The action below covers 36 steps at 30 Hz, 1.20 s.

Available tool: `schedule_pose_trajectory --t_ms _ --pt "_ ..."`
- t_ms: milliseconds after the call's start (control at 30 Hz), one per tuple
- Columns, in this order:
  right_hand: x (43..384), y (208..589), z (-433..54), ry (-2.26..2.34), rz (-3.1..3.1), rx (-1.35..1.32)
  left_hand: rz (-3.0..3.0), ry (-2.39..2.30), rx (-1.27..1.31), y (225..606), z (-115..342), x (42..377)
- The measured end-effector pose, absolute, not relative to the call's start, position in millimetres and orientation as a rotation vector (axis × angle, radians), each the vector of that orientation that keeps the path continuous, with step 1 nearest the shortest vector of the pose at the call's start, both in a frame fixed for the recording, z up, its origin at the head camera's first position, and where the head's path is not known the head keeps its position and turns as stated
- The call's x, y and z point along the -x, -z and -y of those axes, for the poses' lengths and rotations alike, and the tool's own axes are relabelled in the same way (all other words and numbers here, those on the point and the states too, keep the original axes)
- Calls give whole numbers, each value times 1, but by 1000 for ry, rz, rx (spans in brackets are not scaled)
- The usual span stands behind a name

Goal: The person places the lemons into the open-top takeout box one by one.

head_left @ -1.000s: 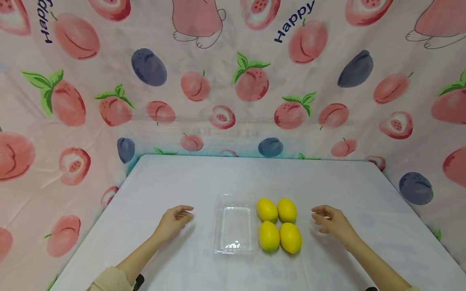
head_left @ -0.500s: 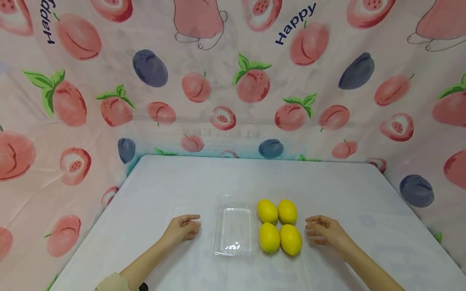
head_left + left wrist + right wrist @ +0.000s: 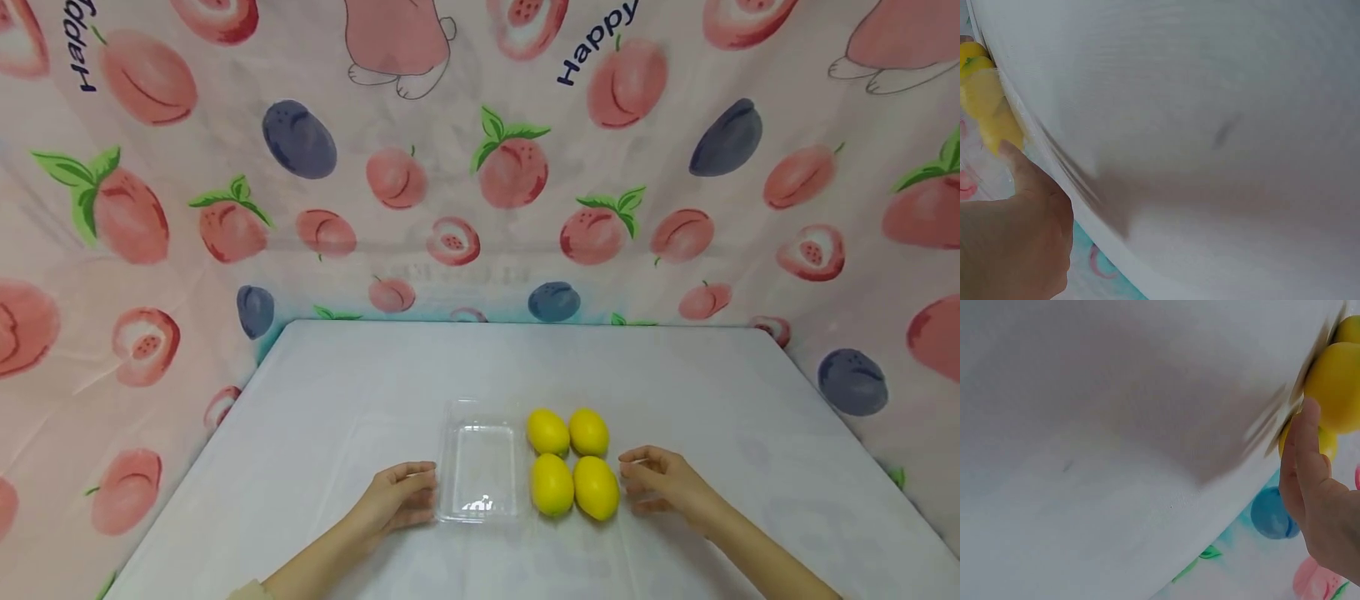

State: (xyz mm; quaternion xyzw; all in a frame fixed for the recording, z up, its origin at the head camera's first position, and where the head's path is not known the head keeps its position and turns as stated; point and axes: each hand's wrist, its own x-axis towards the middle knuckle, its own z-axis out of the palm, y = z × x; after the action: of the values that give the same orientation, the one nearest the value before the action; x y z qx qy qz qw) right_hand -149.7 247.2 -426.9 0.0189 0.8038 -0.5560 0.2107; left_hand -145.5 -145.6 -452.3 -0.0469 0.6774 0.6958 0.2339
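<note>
A clear plastic box (image 3: 483,467) lies on the white table, with nothing in it. Right beside it, several yellow lemons (image 3: 552,485) sit in two rows of two. My left hand (image 3: 397,498) is at the box's left side, fingertips right at its edge, fingers extended. In the left wrist view, the lemons (image 3: 994,119) show through the clear plastic beyond the left hand (image 3: 1025,219). Just right of the nearest lemon hovers my right hand (image 3: 663,487), fingers loosely extended and holding nothing. The right wrist view has the right hand's fingertips close to a lemon (image 3: 1338,387).
The white table (image 3: 360,367) reaches back to a fabric backdrop (image 3: 450,192) printed with peaches and plums. That cloth also hangs along the left and right sides of the table.
My left hand has moved right and nearer, up to the box's edge. The right hand has come left toward the lemons. Box and lemons stay where they were.
</note>
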Motion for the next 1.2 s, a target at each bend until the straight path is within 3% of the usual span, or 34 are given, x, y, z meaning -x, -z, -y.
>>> schedule_pose_trajectory --t_ms 1200 --pt "150 436 -218 1541 -2181 -267 -1793 -1955 137 446 134 146"
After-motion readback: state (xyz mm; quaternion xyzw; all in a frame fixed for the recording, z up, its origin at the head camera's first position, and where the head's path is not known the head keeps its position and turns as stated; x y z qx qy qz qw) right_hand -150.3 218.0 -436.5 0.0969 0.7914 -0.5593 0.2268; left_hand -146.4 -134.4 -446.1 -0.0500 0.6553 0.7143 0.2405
